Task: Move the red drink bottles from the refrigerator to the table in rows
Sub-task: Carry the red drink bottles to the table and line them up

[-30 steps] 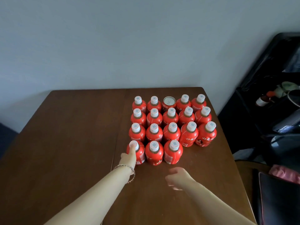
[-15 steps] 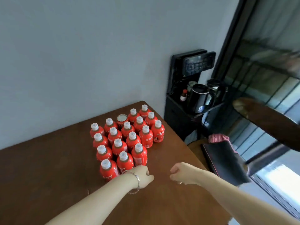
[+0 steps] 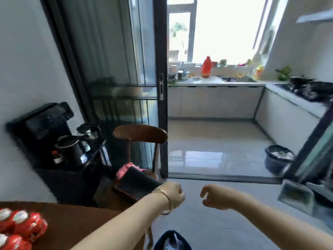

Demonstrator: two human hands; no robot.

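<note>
Left hand (image 3: pixel 173 194) well right of bottles (image 3: pixel 21 226)

**Backlit, smeared by motion**

Daylight pours through the far window (image 3: pixel 223 29), blown out to white, and glares off the floor tiles (image 3: pixel 203 156). The near left is dim. The red bottles (image 3: pixel 21 226) smear with motion blur, and the door frames (image 3: pixel 161 42) bow towards the edges.
</note>
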